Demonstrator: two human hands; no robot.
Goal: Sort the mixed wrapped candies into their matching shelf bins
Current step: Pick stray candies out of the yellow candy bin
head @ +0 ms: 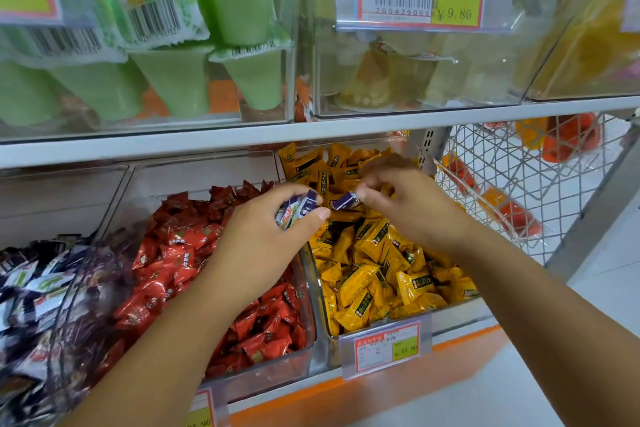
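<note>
At far left, a clear plastic bin holds purple-and-white wrapped candies. Next to it on the right, a second clear bin is piled with red foil-wrapped candies.

Above the boundary between the red bin and the next one, the person's left hand is raised with its fingers curled closed around a small bunch of purple-and-white wrapped sweets. The wrappers stick out of the top of the fist, between the thumb and the bent fingers.

Just right of that, a single purple-wrapped candy is pinched at its right end between the thumb and fingertips of the right hand. Its free end points toward the left hand, close to the bunch but apart from it. Both hands hover over the third clear bin, which is full of yellow wrapped candies and carries a red-and-yellow price tag on its front.

At far right stands a white wire basket with orange packets inside. On the shelf above sit green jelly cups.
</note>
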